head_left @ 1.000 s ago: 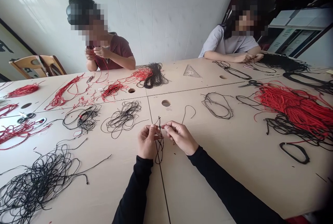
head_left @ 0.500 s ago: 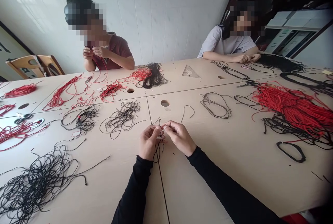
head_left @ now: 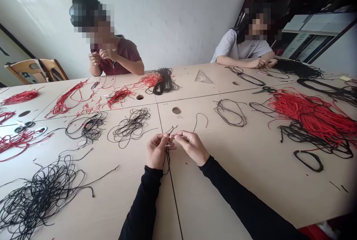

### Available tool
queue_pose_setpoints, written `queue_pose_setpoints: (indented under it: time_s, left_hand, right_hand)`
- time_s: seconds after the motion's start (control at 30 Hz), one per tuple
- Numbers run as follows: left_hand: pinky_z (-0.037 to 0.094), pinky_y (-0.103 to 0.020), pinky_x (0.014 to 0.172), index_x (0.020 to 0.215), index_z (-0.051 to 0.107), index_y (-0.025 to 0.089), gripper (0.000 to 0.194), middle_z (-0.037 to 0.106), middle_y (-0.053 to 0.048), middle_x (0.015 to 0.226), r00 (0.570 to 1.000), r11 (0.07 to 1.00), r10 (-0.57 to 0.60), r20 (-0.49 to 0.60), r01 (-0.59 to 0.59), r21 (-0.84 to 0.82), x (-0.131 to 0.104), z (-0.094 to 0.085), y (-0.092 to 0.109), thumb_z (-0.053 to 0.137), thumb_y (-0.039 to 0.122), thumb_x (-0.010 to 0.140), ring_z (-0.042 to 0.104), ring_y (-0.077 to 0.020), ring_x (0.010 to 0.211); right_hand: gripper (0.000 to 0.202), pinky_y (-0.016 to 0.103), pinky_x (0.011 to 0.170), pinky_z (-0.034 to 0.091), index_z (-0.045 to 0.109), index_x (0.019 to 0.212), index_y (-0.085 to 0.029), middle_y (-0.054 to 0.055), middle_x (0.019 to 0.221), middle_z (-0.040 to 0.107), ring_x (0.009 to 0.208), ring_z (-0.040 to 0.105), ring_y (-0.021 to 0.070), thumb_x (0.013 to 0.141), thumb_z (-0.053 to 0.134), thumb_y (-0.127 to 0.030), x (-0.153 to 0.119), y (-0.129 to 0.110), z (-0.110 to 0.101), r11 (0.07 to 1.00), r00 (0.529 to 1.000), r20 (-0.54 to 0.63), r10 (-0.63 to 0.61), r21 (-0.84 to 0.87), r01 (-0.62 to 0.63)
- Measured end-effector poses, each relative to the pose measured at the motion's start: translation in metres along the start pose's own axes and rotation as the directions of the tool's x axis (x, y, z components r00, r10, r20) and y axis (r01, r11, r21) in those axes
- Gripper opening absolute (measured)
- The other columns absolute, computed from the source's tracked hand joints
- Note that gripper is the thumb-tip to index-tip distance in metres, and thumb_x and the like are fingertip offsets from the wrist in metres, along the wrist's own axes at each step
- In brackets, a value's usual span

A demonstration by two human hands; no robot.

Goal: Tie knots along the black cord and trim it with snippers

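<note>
Between the fingertips of my left hand (head_left: 157, 150) a thin black cord (head_left: 167, 158) is pinched. Its short ends stick up past the fingers, and a loop hangs below toward the wrist. My right hand (head_left: 191, 146) is closed in a pinch just to the right, at the same cord; the part between its fingertips is too small to make out clearly. Beyond my hands a single curved black cord (head_left: 201, 114) lies on the tabletop (head_left: 217, 180).
Black cord bundles (head_left: 47, 191) lie at left, and a red cord heap (head_left: 312, 115) at right. Scissors (head_left: 263, 89), a set square (head_left: 203, 77) and a round table hole (head_left: 176, 110) are farther back. Two people (head_left: 125, 56) sit across the table, handling cords.
My left hand has shifted slightly left, widening the gap between my hands. The cord's upper ends now lean more to the right. The right hand has barely moved.
</note>
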State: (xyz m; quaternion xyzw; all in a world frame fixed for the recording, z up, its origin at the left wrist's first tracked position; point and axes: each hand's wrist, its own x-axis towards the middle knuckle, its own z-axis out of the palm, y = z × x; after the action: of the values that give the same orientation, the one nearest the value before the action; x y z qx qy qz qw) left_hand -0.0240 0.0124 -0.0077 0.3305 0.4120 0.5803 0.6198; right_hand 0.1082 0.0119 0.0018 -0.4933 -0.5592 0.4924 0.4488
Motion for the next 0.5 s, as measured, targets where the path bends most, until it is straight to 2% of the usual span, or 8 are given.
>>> queue_pose_setpoints:
  time_s: [0.1, 0.2, 0.4, 0.5]
  left_hand:
    - [0.055, -0.030, 0.056, 0.070, 0.059, 0.012, 0.030, 0.061, -0.002, 0.064, 1.000, 1.000, 0.006, -0.021, -0.006, 0.000, -0.0001, -0.0004, 0.0009, 0.075, 0.037, 0.065, 0.058, -0.0122, 0.058]
    - [0.055, -0.029, 0.057, 0.069, 0.058, 0.012, 0.030, 0.059, -0.001, 0.061, 0.999, 1.000, 0.016, -0.036, -0.015, 0.011, 0.0008, -0.0008, 0.0009, 0.075, 0.036, 0.066, 0.058, -0.0122, 0.058]
    - [0.055, -0.030, 0.058, 0.076, 0.060, 0.012, 0.029, 0.061, -0.002, 0.065, 0.999, 0.997, -0.041, 0.032, 0.043, -0.062, 0.0019, -0.0016, 0.0009, 0.073, 0.037, 0.069, 0.058, -0.0113, 0.057]
    - [0.054, -0.030, 0.058, 0.079, 0.060, 0.012, 0.032, 0.061, -0.002, 0.065, 0.996, 0.995, -0.068, 0.057, 0.072, -0.071, 0.0009, -0.0013, 0.0013, 0.070, 0.041, 0.072, 0.059, -0.0123, 0.056]
  right_hand:
    - [0.026, 0.025, 0.052, 0.039, 0.065, 0.087, -0.016, 0.001, 0.061, 0.059, 0.055, 0.051, 0.0136, 0.082, 0.055, -0.040, -0.0004, -0.0012, -0.0001, 1.000, 1.000, -0.012, 0.009, -0.030, -0.010]
    - [0.027, 0.024, 0.051, 0.037, 0.065, 0.087, -0.016, 0.001, 0.062, 0.059, 0.053, 0.048, 0.0122, 0.082, 0.055, -0.040, -0.0004, -0.0034, 0.0002, 0.999, 1.000, -0.020, 0.000, -0.041, -0.001]
    - [0.028, 0.024, 0.049, 0.035, 0.065, 0.089, -0.016, 0.001, 0.063, 0.059, 0.052, 0.046, 0.0118, 0.082, 0.055, -0.041, 0.0004, -0.0007, -0.0034, 0.999, 0.999, -0.031, 0.009, -0.039, -0.010]
    - [0.027, 0.024, 0.051, 0.038, 0.065, 0.089, -0.016, 0.002, 0.066, 0.062, 0.055, 0.050, 0.0130, 0.082, 0.055, -0.040, 0.0005, -0.0003, -0.0041, 1.000, 0.999, -0.033, 0.012, -0.013, -0.012]
